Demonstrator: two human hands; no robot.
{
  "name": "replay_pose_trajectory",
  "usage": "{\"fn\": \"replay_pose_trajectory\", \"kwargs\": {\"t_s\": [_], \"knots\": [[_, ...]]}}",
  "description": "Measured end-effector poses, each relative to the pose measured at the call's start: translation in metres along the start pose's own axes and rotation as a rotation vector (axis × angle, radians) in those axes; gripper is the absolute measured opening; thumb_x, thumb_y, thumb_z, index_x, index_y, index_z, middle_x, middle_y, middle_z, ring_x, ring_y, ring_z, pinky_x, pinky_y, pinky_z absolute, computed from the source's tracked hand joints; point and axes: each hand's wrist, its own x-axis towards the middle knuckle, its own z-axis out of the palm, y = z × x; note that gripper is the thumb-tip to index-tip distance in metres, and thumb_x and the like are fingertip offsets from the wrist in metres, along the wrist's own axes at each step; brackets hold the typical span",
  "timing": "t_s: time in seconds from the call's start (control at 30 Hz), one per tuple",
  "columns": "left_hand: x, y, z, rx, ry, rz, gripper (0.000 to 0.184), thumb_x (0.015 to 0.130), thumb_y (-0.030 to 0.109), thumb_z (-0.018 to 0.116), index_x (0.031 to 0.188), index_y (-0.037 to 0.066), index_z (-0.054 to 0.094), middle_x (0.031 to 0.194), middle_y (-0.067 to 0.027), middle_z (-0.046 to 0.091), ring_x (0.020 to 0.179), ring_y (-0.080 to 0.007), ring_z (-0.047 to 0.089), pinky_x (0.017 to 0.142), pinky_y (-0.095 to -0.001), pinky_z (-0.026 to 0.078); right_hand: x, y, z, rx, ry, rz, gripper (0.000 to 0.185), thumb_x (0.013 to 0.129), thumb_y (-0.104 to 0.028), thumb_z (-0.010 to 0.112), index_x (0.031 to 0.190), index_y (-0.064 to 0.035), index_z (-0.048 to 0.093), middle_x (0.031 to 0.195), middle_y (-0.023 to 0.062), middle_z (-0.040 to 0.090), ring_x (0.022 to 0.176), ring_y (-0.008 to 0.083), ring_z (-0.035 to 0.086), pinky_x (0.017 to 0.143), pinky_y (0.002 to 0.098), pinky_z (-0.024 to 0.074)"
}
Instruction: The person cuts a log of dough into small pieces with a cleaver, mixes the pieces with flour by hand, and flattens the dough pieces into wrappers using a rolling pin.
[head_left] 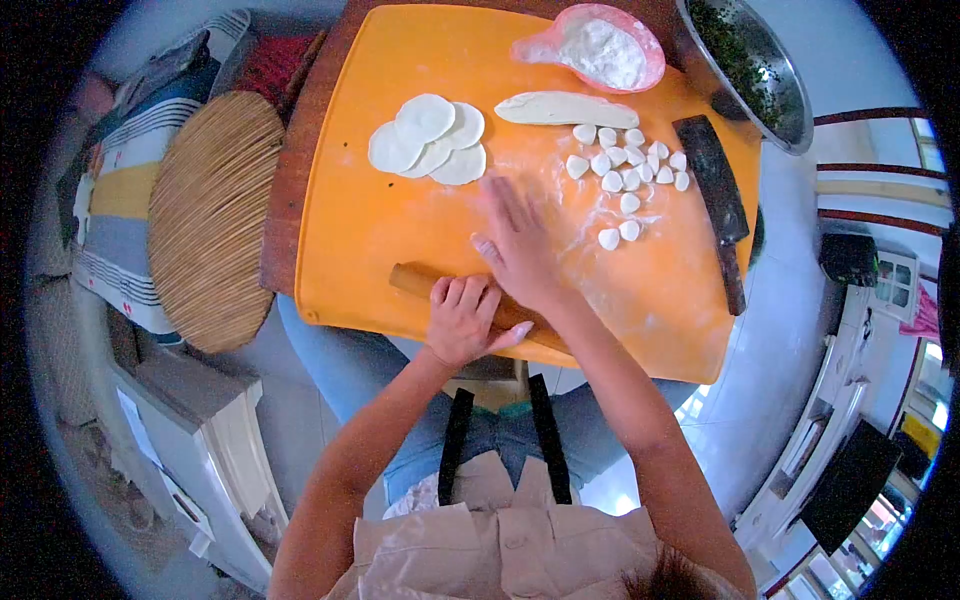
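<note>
My left hand [464, 318] has its fingers curled over a wooden rolling pin [405, 279] near the front edge of the orange mat [350, 240]. Further in, my right hand [517, 240] is stretched out low over the floury mat, its fingertips smeared by motion. Those fingertips are close to a stack of round dough wrappers [428, 135]; whether they touch cannot be made out. Several small cut dough pieces [630, 180] are scattered to the right, below a long dough roll [565, 109]. Part of the pin is hidden under my hands.
A pink scoop of flour [540, 48] stands at the back. Beside it is a metal bowl [795, 110] of chopped greens. A dark-bladed knife [712, 180] lies along the mat's right side. Left of the table sits a round woven tray [215, 220].
</note>
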Motion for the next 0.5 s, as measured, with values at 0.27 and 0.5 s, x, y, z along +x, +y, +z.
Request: {"fn": "replay_pose_trajectory", "kwargs": {"t_s": [0.27, 0.5], "knots": [[0.000, 0.002, -0.002, -0.011, 0.015, -0.007, 0.051, 0.070, 0.055, 0.064, 0.083, 0.006, 0.056, 0.087, -0.0096, 0.050, 0.080, -0.0246, 0.049, 0.072, -0.0382, 0.037, -0.037, 0.007, -0.039, 0.146, -0.060, 0.150, 0.041, 0.069, -0.017, 0.073, 0.105, -0.0058, 0.059, 0.110, 0.0098, 0.055, 0.103, 0.0295, 0.052, 0.089, 0.0380, 0.0439], [0.004, 0.002, -0.004, -0.029, 0.032, -0.008, 0.050, 0.070, 0.053, 0.065, 0.085, 0.006, 0.056, 0.089, -0.0092, 0.051, 0.081, -0.0256, 0.049, 0.074, -0.0384, 0.036, -0.045, 0.017, -0.029, 0.045, -0.051, 0.113, 0.034, 0.071, -0.017, 0.071, 0.102, -0.0055, 0.062, 0.107, 0.0084, 0.057, 0.102, 0.0290, 0.053, 0.088, 0.0375, 0.0446]]}}
